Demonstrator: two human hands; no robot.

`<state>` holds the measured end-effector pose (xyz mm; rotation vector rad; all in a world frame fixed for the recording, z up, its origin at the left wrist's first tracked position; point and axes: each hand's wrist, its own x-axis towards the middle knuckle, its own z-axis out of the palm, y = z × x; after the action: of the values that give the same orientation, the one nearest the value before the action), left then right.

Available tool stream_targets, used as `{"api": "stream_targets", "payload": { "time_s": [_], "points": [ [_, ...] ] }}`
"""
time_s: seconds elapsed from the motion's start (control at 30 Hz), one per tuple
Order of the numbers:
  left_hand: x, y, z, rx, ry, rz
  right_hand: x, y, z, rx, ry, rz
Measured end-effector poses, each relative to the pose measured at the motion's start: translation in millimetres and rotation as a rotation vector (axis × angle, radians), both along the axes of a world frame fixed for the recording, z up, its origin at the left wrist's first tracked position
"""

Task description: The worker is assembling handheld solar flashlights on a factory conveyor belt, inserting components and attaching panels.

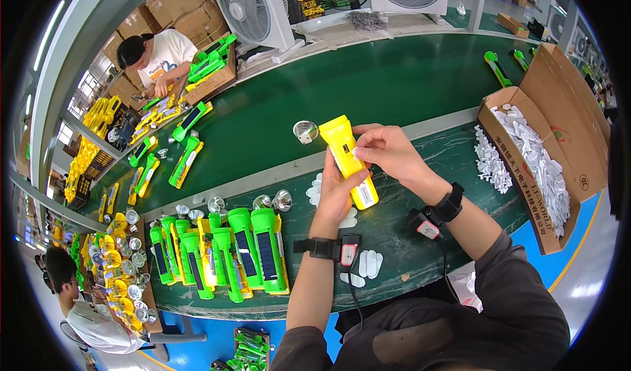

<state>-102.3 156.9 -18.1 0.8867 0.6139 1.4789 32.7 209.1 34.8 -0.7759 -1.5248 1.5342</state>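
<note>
My left hand (335, 199) is closed round the lower part of a yellow flashlight body (338, 141), holding it tilted above the bench. A dark switch slot shows on its front, and a pale label near its lower end. My right hand (393, 153) is at the flashlight's right side, thumb and fingers pinched on a small white plastic piece (355, 153) close to the slot. Beside the flashlight's wide head is a shiny reflector cup (305, 132); whether a wire joins them I cannot tell. White oval pieces (371, 264) lie near my left wrist.
Green-and-yellow flashlights (266, 253) stand in rows at left, with reflectors behind. An open carton (559, 233) of white pieces is at right, beside a loose pile (491, 161). Two co-workers sit at left. A green belt (407, 75) runs behind the bench. Wrist cables hang down.
</note>
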Motion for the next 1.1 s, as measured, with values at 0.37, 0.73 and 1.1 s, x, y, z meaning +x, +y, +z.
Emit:
{"api": "stream_targets", "payload": {
  "time_s": [0.37, 0.73, 1.1],
  "points": [
    [-5, 0, 0, 0.045, 0.004, 0.017, -17, 3, -1, 0.149, -0.100, -0.101],
    [-5, -6, -1, -0.040, -0.022, 0.077, -28, 6, -15, -0.010, 0.047, -0.020],
    [4, -8, -12, -0.001, 0.101, 0.111, -11, 16, -32, -0.214, 0.234, 0.128]
  ]
}}
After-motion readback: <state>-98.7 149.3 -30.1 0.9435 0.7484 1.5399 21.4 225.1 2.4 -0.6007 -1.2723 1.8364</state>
